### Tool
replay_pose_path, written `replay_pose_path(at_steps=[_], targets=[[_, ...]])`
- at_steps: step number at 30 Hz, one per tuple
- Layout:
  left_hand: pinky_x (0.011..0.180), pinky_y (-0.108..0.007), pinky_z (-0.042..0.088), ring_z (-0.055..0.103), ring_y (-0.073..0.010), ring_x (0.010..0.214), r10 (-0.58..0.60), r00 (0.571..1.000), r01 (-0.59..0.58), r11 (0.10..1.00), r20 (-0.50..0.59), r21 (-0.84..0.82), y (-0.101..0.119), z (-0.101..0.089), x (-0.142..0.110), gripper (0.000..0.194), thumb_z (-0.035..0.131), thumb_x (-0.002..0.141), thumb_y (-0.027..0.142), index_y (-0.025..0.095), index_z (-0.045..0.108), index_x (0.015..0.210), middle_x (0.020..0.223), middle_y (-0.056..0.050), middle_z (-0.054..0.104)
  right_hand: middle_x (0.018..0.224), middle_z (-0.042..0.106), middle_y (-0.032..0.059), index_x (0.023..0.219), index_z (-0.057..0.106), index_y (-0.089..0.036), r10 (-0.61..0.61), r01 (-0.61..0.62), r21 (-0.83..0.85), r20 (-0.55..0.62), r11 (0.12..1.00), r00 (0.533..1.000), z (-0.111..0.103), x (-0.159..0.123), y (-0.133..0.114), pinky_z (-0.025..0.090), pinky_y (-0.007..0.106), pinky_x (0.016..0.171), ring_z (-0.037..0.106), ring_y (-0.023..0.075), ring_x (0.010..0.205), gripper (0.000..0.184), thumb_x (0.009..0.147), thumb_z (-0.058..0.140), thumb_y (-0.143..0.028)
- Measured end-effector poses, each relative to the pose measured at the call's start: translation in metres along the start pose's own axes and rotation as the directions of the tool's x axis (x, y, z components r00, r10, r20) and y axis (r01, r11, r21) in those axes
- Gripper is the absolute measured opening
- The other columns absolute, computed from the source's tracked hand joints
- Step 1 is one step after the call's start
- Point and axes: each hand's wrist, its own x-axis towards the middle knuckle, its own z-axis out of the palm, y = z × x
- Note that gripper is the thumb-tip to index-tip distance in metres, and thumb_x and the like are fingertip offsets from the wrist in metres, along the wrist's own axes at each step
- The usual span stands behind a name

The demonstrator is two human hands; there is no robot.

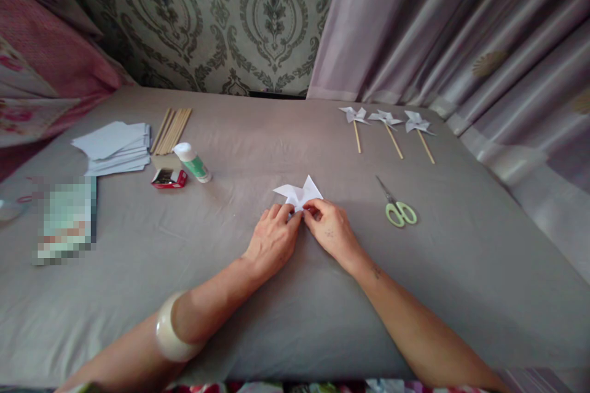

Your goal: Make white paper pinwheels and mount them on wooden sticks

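A white paper pinwheel point(299, 194) without a stick lies in front of me, its pointed blades spread at the far side. My left hand point(275, 234) is closed on its near left part, fingers bent over the paper. From the right, my right hand point(329, 224) pinches the paper close to its centre, thumb and forefinger together. The fingertips of both hands nearly meet there and hide the pinwheel's near blades. Whether a small pin sits between them I cannot tell.
Grey cloth point(304, 319) covers the surface. Scissors point(397, 206) lie right, below several finished pinwheels point(386, 120). At left are a glue bottle point(196, 164), a red box of small dark pieces point(169, 179), wooden sticks point(173, 131), stacked paper point(115, 147) and a blurred packet point(69, 215).
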Motion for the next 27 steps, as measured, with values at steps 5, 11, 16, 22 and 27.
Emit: replay_pose_path(at_steps=[5, 11, 16, 22, 27], targets=[[0.085, -0.039, 0.047, 0.052, -0.0246, 0.098, 0.007, 1.0, -0.007, 1.0, -0.009, 0.005, 0.0, 0.0, 0.0, 0.029, 0.041, 0.091, 0.015, 0.016, 0.057, 0.115, 0.112, -0.011, 0.058, 0.094, 0.072, 0.0078, 0.095, 0.072, -0.019, -0.068, 0.068, -0.028, -0.006, 0.997, 0.998, 0.0, 0.0, 0.001, 0.048, 0.028, 0.079, 0.066, 0.018, 0.083, 0.022, 0.081, 0.054, -0.014], [0.085, -0.039, 0.047, 0.052, -0.0244, 0.097, 0.01, 1.0, -0.01, 1.0, -0.023, 0.001, -0.001, 0.002, 0.0, 0.03, 0.041, 0.09, 0.014, 0.017, 0.058, 0.115, 0.111, -0.011, 0.058, 0.092, 0.071, 0.0087, 0.1, 0.072, -0.017, -0.111, 0.113, -0.062, 0.023, 0.992, 0.994, -0.002, 0.0, -0.001, 0.049, 0.027, 0.078, 0.065, 0.0174, 0.079, 0.025, 0.084, 0.052, -0.016], [0.084, -0.039, 0.047, 0.052, -0.0239, 0.097, 0.005, 0.999, -0.005, 1.0, -0.039, 0.002, -0.001, 0.004, 0.0, 0.029, 0.042, 0.089, 0.014, 0.018, 0.059, 0.114, 0.109, -0.011, 0.058, 0.093, 0.069, 0.0084, 0.102, 0.071, -0.018, -0.13, 0.136, -0.124, 0.053, 0.983, 0.99, -0.001, -0.001, -0.001, 0.048, 0.026, 0.077, 0.064, 0.0171, 0.08, 0.027, 0.087, 0.049, -0.018], [0.083, -0.038, 0.047, 0.052, -0.024, 0.096, 0.013, 0.999, -0.012, 1.0, -0.04, 0.022, 0.0, 0.005, 0.001, 0.028, 0.043, 0.089, 0.014, 0.017, 0.059, 0.112, 0.107, -0.009, 0.059, 0.098, 0.066, 0.0082, 0.107, 0.069, -0.021, -0.134, 0.167, -0.337, 0.119, 0.927, 0.984, -0.008, -0.005, -0.009, 0.046, 0.026, 0.073, 0.064, 0.0188, 0.085, 0.03, 0.088, 0.046, -0.019], [0.083, -0.039, 0.047, 0.052, -0.024, 0.095, 0.009, 0.999, -0.009, 1.0, -0.044, -0.002, 0.001, 0.003, 0.0, 0.025, 0.044, 0.09, 0.014, 0.016, 0.062, 0.107, 0.107, -0.011, 0.059, 0.096, 0.064, 0.0081, 0.094, 0.07, -0.021, -0.173, 0.245, -0.426, 0.201, 0.871, 0.964, -0.016, 0.001, -0.019, 0.043, 0.026, 0.07, 0.062, 0.019, 0.088, 0.026, 0.088, 0.045, -0.019]])
